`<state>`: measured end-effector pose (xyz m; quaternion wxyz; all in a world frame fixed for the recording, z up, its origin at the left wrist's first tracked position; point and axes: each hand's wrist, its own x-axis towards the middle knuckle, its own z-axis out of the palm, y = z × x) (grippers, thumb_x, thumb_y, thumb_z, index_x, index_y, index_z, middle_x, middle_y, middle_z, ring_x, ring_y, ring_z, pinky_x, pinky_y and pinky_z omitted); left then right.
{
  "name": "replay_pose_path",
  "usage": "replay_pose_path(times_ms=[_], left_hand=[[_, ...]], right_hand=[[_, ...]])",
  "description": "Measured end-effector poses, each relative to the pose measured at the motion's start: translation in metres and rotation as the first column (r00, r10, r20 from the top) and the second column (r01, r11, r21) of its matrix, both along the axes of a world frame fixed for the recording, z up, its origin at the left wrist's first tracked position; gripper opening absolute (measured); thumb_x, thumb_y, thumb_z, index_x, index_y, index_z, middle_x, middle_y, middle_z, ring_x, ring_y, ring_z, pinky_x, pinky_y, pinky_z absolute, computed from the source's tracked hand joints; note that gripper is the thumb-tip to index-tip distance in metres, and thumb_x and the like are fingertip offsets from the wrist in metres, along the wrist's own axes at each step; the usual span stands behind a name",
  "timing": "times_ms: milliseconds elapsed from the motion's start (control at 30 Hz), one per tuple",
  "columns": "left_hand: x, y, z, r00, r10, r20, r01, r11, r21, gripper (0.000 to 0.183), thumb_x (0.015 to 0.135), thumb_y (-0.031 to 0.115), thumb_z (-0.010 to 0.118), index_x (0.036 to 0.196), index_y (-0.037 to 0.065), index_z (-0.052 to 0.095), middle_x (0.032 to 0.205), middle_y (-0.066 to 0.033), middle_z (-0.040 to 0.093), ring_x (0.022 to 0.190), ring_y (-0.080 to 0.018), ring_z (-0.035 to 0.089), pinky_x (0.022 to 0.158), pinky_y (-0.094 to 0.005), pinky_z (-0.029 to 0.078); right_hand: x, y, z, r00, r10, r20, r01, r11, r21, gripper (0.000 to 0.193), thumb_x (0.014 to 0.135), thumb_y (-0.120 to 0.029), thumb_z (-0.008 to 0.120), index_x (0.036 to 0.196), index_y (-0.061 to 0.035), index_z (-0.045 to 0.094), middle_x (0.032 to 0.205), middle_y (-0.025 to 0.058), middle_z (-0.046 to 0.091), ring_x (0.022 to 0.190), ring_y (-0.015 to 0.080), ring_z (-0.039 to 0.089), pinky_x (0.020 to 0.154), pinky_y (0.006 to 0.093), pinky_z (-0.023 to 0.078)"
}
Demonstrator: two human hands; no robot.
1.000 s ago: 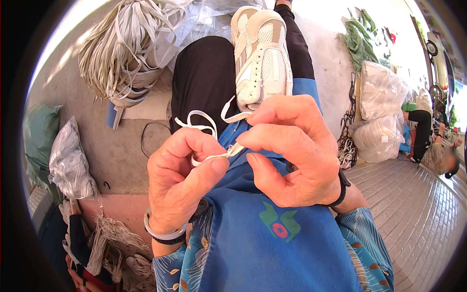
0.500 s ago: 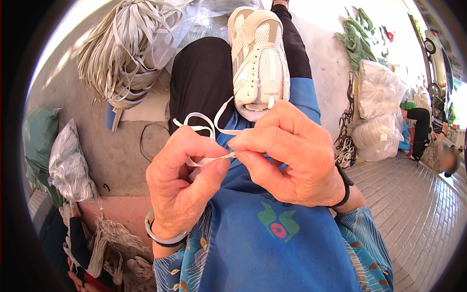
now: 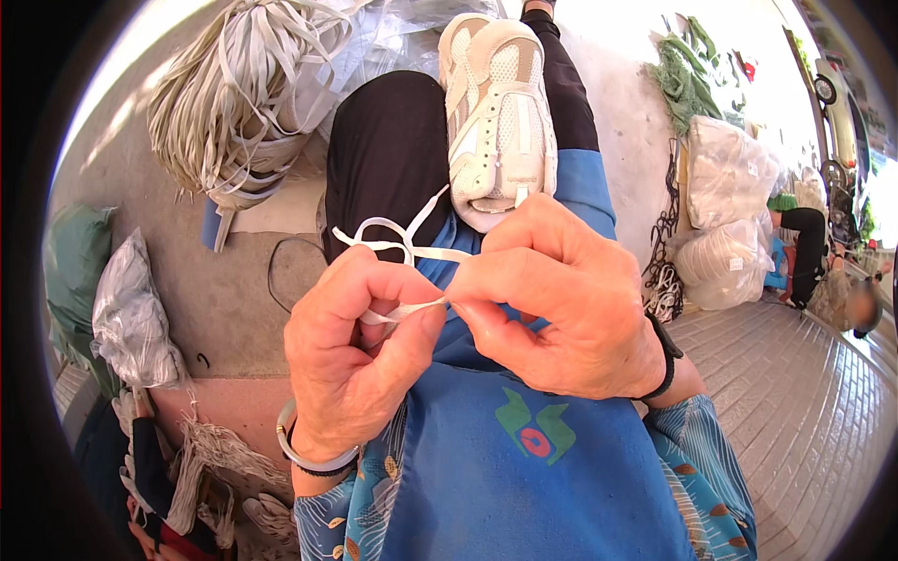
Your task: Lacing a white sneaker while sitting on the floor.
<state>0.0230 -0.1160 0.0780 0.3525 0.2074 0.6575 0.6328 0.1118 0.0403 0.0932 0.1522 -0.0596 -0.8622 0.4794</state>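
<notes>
Hands point(image 3: 468, 323) curl together, pinching white shoelace point(image 3: 404, 311).

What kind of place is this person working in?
Probably an informal outdoor shoe-lacing workspace. A big bundle of pale flat laces lies on the concrete floor, stuffed white sacks stand by the wall, and a white mesh sneaker rests on the person's lap.
</notes>
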Motion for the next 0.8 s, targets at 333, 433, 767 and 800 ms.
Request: replay_pose_path(times_ms=[333, 433, 767, 800], left_hand=[[-0.001, 0.0, 0.006, 0.939, -0.007, 0.345, -0.011, 0.999, 0.051, 0.01, 0.084, 0.008, 0.061, 0.081, 0.002, 0.054, 0.068, 0.0067, 0.045, 0.058, 0.0006, 0.035, 0.05, -0.0159, 0.025], [-0.004, -0.002, 0.005, 0.899, -0.025, 0.438, -0.004, 0.998, 0.064, 0.011, 0.086, 0.01, 0.06, 0.083, 0.003, 0.053, 0.069, 0.0071, 0.046, 0.06, 0.0005, 0.035, 0.053, -0.0156, 0.026], [0.002, 0.001, 0.007, 0.886, 0.021, 0.463, -0.054, 0.997, 0.059, 0.013, 0.082, 0.002, 0.061, 0.094, -0.001, 0.057, 0.076, 0.0059, 0.049, 0.064, 0.0, 0.038, 0.054, -0.016, 0.029], [0.005, 0.003, 0.007, 0.929, 0.068, 0.364, -0.105, 0.991, 0.083, 0.017, 0.079, -0.002, 0.063, 0.096, 0.0, 0.059, 0.078, 0.0045, 0.051, 0.061, 0.0001, 0.038, 0.052, -0.0161, 0.029]], right_hand=[[0.0, 0.001, 0.001, 0.999, 0.027, -0.025, -0.027, 1.0, -0.005, 0.025, 0.062, 0.01, 0.064, 0.082, -0.0048, 0.066, 0.075, 0.006, 0.056, 0.058, 0.0121, 0.053, 0.044, 0.0229, 0.04], [-0.001, -0.001, 0.001, 0.998, 0.02, -0.052, -0.02, 1.0, 0.001, 0.024, 0.062, 0.01, 0.064, 0.082, -0.0052, 0.066, 0.076, 0.0059, 0.057, 0.057, 0.0108, 0.052, 0.043, 0.022, 0.039], [-0.003, 0.001, -0.001, 0.998, 0.018, 0.063, -0.007, 0.985, -0.173, 0.018, 0.065, 0.011, 0.062, 0.077, -0.0031, 0.059, 0.075, 0.0036, 0.052, 0.051, 0.005, 0.044, 0.042, 0.0193, 0.032], [-0.003, 0.001, -0.001, 0.998, 0.019, 0.063, -0.007, 0.985, -0.173, 0.018, 0.065, 0.011, 0.062, 0.077, -0.0031, 0.059, 0.075, 0.0036, 0.052, 0.051, 0.005, 0.044, 0.042, 0.0193, 0.032]])
